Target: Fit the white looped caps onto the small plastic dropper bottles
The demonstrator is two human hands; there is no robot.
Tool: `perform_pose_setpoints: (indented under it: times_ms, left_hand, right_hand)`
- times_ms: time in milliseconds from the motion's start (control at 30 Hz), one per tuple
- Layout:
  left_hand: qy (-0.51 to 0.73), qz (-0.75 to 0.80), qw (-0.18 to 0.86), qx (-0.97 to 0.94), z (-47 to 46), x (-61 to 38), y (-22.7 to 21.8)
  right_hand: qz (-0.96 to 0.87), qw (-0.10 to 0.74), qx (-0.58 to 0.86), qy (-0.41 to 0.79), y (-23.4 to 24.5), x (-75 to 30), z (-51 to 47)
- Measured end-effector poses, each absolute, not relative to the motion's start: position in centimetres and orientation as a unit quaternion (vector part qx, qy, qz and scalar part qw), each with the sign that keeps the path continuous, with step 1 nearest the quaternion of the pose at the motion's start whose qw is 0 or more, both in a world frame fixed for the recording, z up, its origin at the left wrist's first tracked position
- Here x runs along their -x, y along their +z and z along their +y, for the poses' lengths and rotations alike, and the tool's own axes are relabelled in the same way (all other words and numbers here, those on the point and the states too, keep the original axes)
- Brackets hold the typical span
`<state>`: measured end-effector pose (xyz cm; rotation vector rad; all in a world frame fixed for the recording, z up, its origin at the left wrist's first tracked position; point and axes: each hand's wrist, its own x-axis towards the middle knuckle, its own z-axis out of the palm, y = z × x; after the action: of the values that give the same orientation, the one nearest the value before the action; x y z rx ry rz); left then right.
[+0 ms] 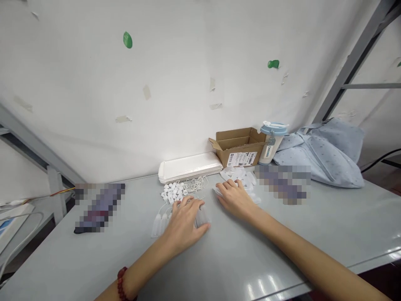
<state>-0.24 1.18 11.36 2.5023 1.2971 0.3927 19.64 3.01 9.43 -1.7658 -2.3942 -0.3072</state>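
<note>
My left hand point(185, 225) lies over a row of translucent plastic sleeves point(157, 225), with its fingers bent and thumb spread apart. More sleeves show between its thumb and fingertips, and the hand hides the middle of the row. Thin white loops rise from the sleeves at the left end. At the edge of a pile of similar translucent pieces point(249, 179), my right hand point(235, 196) has its fingers curled over a translucent plastic piece point(217, 192). Behind my left hand are small white plastic parts point(173, 192) and a tangle of white cords point(196, 184).
A stack of flat white boxes point(191, 166) lies against the wall beside an open cardboard box point(241, 146). Farther right stand a blue-lidded cup point(272, 142) and a pale blue cloth bag point(322, 154). Blurred items lie on both sides of the grey table point(225, 267).
</note>
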Motion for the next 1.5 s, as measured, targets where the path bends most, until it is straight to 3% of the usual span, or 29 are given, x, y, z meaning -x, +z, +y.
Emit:
perform_pose_setpoints:
  times_ms: [967, 1500]
  left_hand:
    - [0.159, 0.46, 0.148, -0.861, 2.0, 0.6, 11.5]
    - [0.138, 0.508, 0.03, -0.85, 10.3, -4.5, 12.8]
  right_hand:
    - [-0.786, 0.066, 0.61, -0.076, 9.8, -19.7, 2.9]
    - [-0.75, 0.116, 0.645, -0.091, 10.4, -21.1, 3.9]
